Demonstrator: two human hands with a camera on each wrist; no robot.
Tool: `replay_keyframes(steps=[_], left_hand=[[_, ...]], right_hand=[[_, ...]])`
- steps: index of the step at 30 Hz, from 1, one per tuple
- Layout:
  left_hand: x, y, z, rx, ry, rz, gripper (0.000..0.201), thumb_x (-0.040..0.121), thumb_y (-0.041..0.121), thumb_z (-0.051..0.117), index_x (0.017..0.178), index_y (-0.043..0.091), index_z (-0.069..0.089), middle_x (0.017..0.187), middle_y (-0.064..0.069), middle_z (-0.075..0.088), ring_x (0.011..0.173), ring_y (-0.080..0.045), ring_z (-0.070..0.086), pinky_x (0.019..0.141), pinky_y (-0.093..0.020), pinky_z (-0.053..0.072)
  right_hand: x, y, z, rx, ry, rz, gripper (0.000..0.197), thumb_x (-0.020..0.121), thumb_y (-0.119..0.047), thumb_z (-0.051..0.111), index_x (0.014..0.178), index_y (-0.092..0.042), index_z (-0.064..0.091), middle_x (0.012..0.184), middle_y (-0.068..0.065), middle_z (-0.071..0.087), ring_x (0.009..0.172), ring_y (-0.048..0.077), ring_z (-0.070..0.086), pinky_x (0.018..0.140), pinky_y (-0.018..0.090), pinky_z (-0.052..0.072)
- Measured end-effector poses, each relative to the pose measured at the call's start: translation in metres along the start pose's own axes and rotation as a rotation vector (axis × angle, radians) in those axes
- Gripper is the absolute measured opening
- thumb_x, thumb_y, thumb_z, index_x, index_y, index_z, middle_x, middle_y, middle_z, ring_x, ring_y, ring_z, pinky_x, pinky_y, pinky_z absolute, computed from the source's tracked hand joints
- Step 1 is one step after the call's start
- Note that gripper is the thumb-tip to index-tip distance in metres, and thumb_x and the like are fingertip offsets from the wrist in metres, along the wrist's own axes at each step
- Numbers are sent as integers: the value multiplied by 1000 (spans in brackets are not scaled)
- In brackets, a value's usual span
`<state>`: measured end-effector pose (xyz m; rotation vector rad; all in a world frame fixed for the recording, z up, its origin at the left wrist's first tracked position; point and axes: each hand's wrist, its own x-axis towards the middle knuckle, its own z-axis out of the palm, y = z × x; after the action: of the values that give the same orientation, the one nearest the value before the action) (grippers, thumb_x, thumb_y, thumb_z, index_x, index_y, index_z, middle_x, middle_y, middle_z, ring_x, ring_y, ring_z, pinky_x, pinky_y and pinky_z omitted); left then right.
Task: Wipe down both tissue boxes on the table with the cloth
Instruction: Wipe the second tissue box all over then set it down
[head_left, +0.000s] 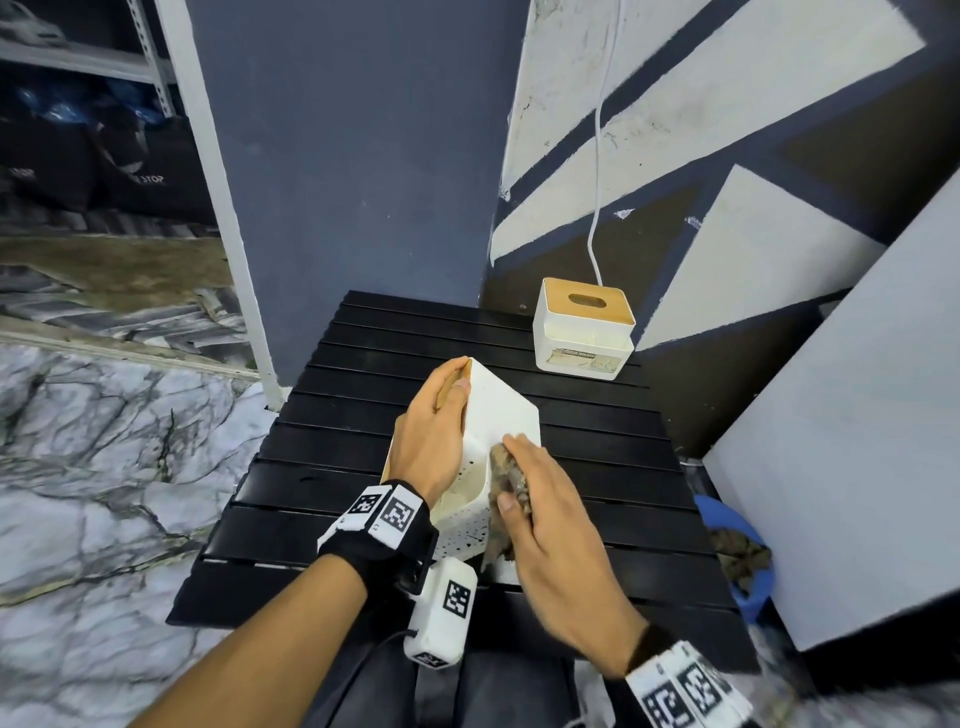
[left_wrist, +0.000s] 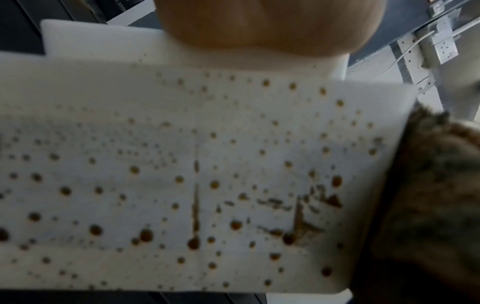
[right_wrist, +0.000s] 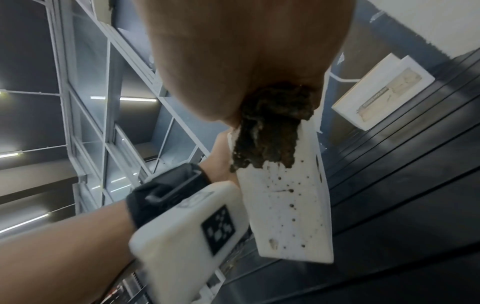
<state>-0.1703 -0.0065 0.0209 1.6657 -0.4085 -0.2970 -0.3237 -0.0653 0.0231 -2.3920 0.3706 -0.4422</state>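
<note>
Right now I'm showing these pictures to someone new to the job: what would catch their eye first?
The tilted white tissue box at the middle of the black slatted table, its surface spattered with brown spots, gripped by the left hand. The right hand presses a dirty brown cloth against it. A second tissue box with a wooden lid stands upright at the table's far right corner.

Black slatted surface (head_left: 363, 467) against dark blue pillar (head_left: 353, 156). Wall (head_left: 727, 130) painted in white, navy and brown angular blocks. Marble-patterned floor (head_left: 93, 441). Grey metal shelving (head_left: 104, 62) rear left. White cable (head_left: 600, 156) down wall.
</note>
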Motion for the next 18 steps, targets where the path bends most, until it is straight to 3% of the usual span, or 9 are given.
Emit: replay_keyframes(steps=[2,5,8,11,14,18], left_hand=[[0,1,2,12,-15,1,29,99,48,40,121,51,58,102,20,70,94,-5,65,90,-35,52],[0,2,6,21,-19,-5,29,97,47,41,120,53,58,103,21,70,95,-3,64,86,-27,50],[-1,4,8,27,-20,-9,30,98,45,42,122,52,58,107,25,67,97,5,61,80,-19,44],[1,4,7,26,-14,-19,30,98,45,43,122,52,58,108,27,65,100,7,58,81,-19,42],[1,3,7,41,2,-23,28,97,46,43,120,54,58,99,25,69,91,6,62,79,-21,47],[0,2,7,43,5,-22,26,97,49,42,115,55,58,91,13,72,83,-8,66,79,-29,52]], right_hand=[[7,3,-2,23,13,7,46,100,-33,35,145,-34,26,145,-21,27,136,-6,20,114,15,16],[47,12,-8,63,38,51,40,100,-25,38,141,-25,35,137,-5,44,121,5,42,110,26,31],[90,20,-16,16,2,121,44,101,-26,36,144,-19,30,148,-2,35,134,11,33,113,25,22],[109,25,-17,9,-21,137,45,101,-27,35,145,-18,28,151,-1,31,138,15,29,112,25,19],[98,25,-11,32,17,121,45,101,-27,35,145,-21,29,150,-4,33,137,12,29,112,25,20],[51,17,-6,64,73,17,42,100,-24,40,142,-22,34,143,-8,39,132,6,33,112,21,22]])
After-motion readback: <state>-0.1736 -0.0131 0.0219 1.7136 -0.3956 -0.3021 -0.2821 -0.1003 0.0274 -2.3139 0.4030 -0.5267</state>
